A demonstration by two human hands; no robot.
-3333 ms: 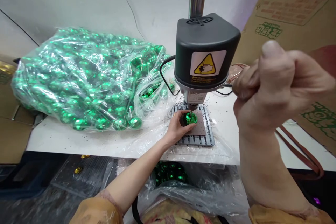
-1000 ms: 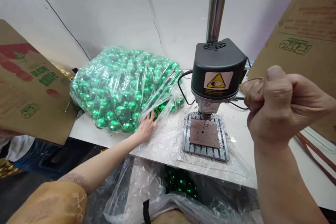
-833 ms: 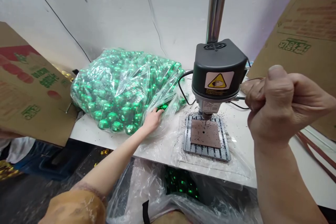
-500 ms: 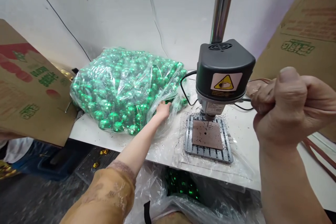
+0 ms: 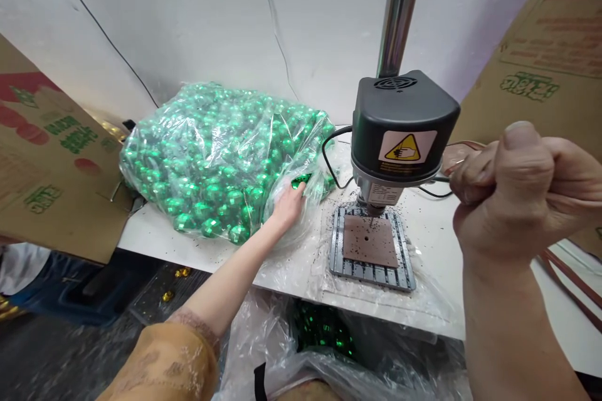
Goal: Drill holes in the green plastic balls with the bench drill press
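Observation:
A clear plastic bag (image 5: 221,156) full of shiny green faceted balls lies on the table. My left hand (image 5: 288,205) is at the bag's open right side, its fingers closed on a green faceted ball (image 5: 301,182). Most of that ball is hidden by the fingers and the plastic. To the right stands a small black drill press (image 5: 404,119) with its bit above a brown square board (image 5: 371,250) that has a hole in it. My right hand (image 5: 512,194) makes a fist around the drill press's lever handle (image 5: 441,180), mostly hidden inside the fingers.
Cardboard flaps rise at left (image 5: 51,156) and right (image 5: 531,69). Dark shavings litter the slotted metal base (image 5: 376,277) and white table (image 5: 435,232). Below the front edge hangs a plastic bag (image 5: 263,338) with green balls. Gold balls (image 5: 168,295) lie lower left.
My left hand has drawn back slightly towards me at the bag's opening, and bright green now shows at its fingertips. My right hand stays at the handle. The view has shifted slightly.

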